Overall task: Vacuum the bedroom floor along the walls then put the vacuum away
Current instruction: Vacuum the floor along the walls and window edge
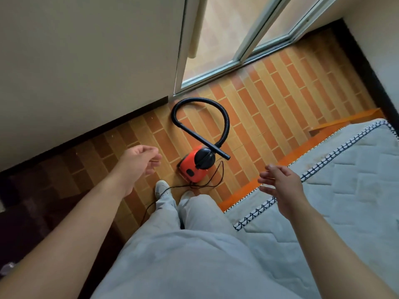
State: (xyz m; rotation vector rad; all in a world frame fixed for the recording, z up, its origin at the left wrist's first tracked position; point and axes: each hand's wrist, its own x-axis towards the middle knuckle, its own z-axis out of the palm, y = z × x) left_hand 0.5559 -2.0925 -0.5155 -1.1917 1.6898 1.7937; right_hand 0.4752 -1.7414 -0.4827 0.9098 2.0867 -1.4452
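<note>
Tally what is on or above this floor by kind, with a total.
Red canister vacuum with black hose: 1
Thin black power cord: 1
Bare hands, left hand and right hand: 2
White shoes: 2
Quilted grey mattress: 1
Total: 7

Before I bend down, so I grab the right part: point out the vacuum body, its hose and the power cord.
vacuum body (191, 169): head view, red casing.
hose (227, 126): head view, ribbed right curve.
power cord (179, 186): head view, thin straight stretch.
</note>
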